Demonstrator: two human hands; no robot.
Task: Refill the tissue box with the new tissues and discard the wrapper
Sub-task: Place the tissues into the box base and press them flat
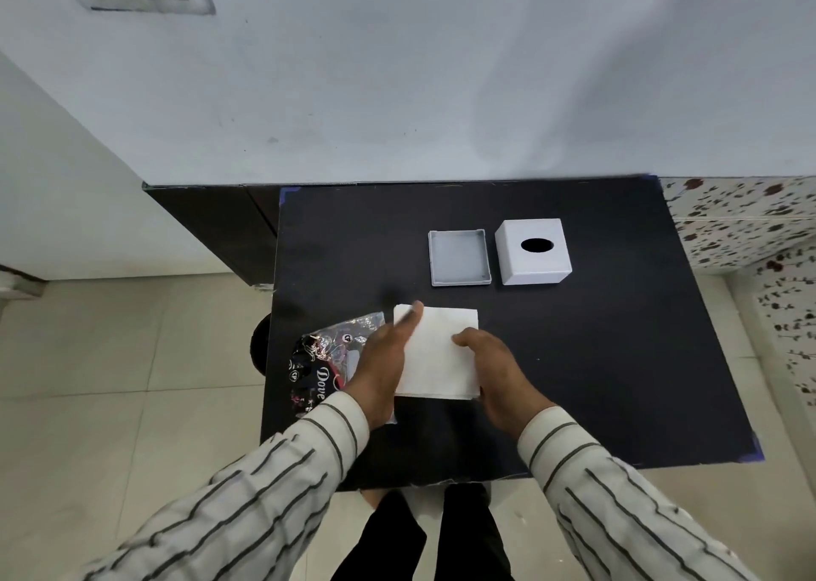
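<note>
White tissues [435, 355] lie in a stack near the front edge of the black desk [618, 359], and I have both hands on them. My left hand [384, 359] lies flat along the left side, fingers out straight and holding nothing. My right hand [499, 373] curls around the right side, fingers bent on the stack's edge. The shiny wrapper [322, 359] lies just beside the stack, at the left edge, partly under my left wrist. The tissue box [533, 251] and its open base [459, 257] sit apart, near the back edge. I think I should squeeze the stack evenly from both sides, keep it square, then lift it to the base.
</note>
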